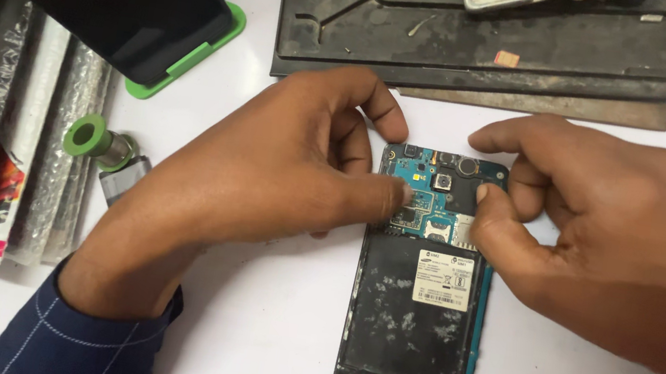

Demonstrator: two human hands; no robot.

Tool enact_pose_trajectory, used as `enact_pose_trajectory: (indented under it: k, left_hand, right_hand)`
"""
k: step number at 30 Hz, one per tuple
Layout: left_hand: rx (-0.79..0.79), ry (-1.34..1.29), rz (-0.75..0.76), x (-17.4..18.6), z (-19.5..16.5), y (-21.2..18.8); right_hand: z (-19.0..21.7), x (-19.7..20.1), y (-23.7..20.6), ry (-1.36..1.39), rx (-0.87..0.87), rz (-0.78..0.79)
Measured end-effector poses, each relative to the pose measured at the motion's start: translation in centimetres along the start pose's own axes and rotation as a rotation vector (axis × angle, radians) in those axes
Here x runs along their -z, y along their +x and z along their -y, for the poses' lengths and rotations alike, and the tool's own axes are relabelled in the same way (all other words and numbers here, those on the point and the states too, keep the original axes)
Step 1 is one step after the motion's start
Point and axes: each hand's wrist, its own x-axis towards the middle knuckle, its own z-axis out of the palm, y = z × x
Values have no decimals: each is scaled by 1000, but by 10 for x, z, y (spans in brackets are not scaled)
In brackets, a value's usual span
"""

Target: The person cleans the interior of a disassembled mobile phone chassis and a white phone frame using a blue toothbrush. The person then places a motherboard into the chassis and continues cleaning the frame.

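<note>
An opened black smartphone with exposed blue circuit board (420, 288) lies flat on the white counter (268, 327). Left hand (284, 162) and right hand (607, 237) pinch its upper board – likely light, fragile – best held by edges.

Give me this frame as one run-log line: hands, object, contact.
left hand: thumb on circuit board | right hand: thumb at board's right edge | opened phone: back cover off, flat on white table
</note>
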Motion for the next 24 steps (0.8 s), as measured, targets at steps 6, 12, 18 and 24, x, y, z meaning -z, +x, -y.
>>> enact_pose_trajectory:
  k: [6, 12, 18, 24]
  left_hand:
    - [-124, 163, -112, 1, 5, 1]
    - [-139, 300, -170, 11, 5, -6]
    - [1, 482, -187, 19, 5, -14]
    - [-336, 453, -529, 23, 16, -13]
  right_hand:
    - [12, 2, -5, -98, -33, 106]
    - [24, 7, -1, -256, -95, 355]
    - [30, 3, 3, -191, -133, 232]
    - [28, 4, 5, -121, 180, -56]
